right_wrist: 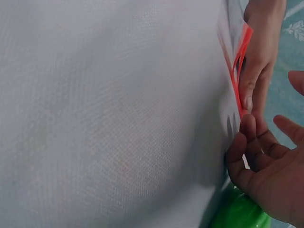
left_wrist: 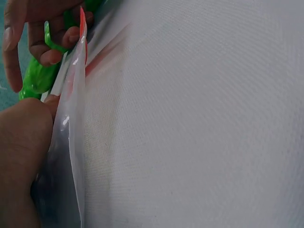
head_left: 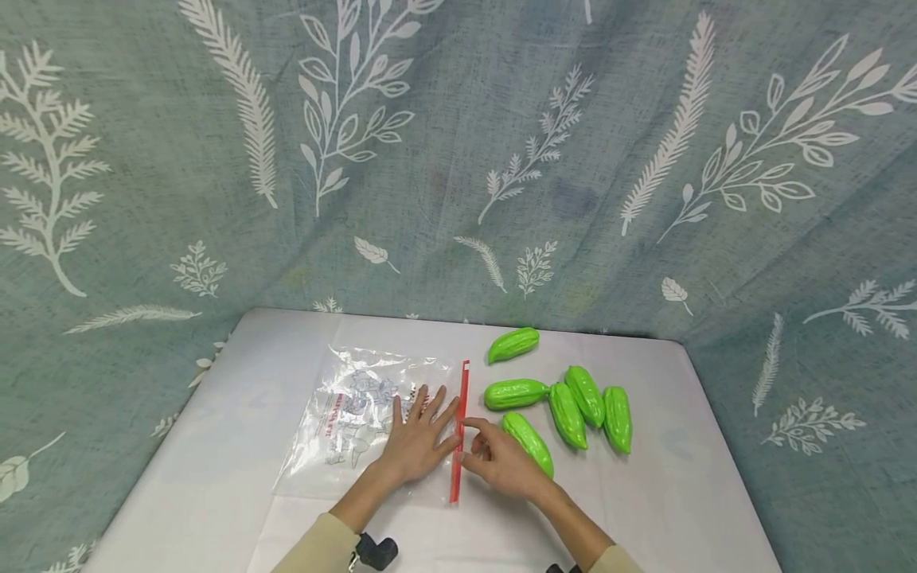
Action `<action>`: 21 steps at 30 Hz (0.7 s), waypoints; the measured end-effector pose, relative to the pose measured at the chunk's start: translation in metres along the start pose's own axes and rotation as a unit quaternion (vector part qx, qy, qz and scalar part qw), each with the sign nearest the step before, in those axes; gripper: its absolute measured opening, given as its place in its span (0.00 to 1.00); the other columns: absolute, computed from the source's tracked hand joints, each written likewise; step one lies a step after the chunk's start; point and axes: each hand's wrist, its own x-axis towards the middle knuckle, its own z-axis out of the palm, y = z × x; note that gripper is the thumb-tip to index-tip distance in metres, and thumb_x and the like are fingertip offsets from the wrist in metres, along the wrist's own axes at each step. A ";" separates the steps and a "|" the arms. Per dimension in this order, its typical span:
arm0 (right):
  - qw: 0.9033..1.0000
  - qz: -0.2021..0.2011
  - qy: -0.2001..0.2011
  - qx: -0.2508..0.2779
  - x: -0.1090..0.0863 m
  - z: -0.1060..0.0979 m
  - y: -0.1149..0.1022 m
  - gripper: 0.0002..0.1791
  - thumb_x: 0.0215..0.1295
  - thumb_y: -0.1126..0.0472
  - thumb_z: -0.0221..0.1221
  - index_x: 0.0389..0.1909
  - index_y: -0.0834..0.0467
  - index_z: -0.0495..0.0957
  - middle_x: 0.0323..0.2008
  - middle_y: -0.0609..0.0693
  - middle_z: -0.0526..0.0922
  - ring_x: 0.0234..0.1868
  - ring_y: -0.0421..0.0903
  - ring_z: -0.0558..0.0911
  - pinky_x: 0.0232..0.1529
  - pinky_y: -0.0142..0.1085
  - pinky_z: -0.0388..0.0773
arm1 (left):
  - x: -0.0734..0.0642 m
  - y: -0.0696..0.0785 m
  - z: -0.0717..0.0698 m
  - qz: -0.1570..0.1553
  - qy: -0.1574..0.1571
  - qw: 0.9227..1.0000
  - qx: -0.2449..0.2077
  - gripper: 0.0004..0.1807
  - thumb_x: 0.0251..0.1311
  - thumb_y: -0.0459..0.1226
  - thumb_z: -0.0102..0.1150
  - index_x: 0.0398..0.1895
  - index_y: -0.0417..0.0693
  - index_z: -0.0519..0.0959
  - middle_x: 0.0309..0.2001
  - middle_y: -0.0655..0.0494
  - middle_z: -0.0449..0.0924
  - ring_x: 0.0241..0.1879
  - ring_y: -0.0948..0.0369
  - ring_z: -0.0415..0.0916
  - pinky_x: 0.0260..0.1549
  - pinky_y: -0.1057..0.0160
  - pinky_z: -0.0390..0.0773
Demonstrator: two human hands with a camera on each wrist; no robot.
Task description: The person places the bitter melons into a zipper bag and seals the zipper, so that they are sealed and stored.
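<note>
A clear plastic zip bag [head_left: 372, 358] with printed figures lies flat on the table, its red zip strip [head_left: 455, 477] on the right side. My left hand [head_left: 415, 446] rests on the bag with fingers spread, the thumb reaching the red strip. In the right wrist view, the red strip [right_wrist: 242, 45] bows apart into two edges beside that thumb. My right hand [head_left: 501, 461] is at the strip's right side, fingers loosely bent, index fingertip and thumb tip right at the strip. A green ridged gourd [head_left: 528, 442] lies just beyond the right hand, partly covered by it.
Several more green gourds lie to the right on the white table [head_left: 673, 493]: one at the back [head_left: 513, 344], one lying sideways [head_left: 514, 394], and a cluster further right [head_left: 567, 415]. A patterned grey-green cloth [head_left: 444, 207] hangs behind the table and around its sides.
</note>
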 end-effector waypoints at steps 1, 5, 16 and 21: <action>1.000 0.000 0.001 -0.004 0.000 0.000 0.000 0.33 0.68 0.50 0.62 0.72 0.51 0.67 0.37 0.43 0.78 0.32 0.40 0.77 0.30 0.32 0.78 | 0.000 0.000 0.000 0.000 0.001 1.000 0.000 0.37 0.71 0.64 0.41 0.79 0.65 0.57 0.80 0.53 0.52 0.78 0.41 0.44 0.67 0.23 0.45; 1.000 0.000 0.007 -0.022 0.002 -0.002 0.002 0.33 0.68 0.47 0.62 0.71 0.52 0.68 0.36 0.43 0.78 0.31 0.38 0.77 0.30 0.32 0.78 | -0.001 0.000 0.001 0.002 0.006 1.000 -0.008 0.35 0.72 0.61 0.42 0.79 0.64 0.59 0.79 0.53 0.53 0.78 0.41 0.45 0.67 0.23 0.45; 0.999 0.007 0.011 -0.045 0.010 -0.006 0.009 0.30 0.69 0.47 0.62 0.68 0.53 0.71 0.36 0.43 0.76 0.32 0.40 0.74 0.29 0.33 0.75 | -0.007 0.002 0.003 0.012 0.014 1.000 -0.020 0.32 0.75 0.57 0.41 0.78 0.62 0.59 0.79 0.51 0.53 0.78 0.41 0.45 0.69 0.25 0.43; 0.998 0.012 0.005 -0.069 0.016 -0.006 0.010 0.29 0.68 0.47 0.62 0.68 0.51 0.72 0.35 0.44 0.75 0.32 0.41 0.73 0.29 0.33 0.74 | -0.008 0.002 0.003 0.016 0.031 0.999 -0.014 0.32 0.74 0.57 0.43 0.78 0.62 0.60 0.79 0.51 0.55 0.78 0.41 0.48 0.68 0.24 0.46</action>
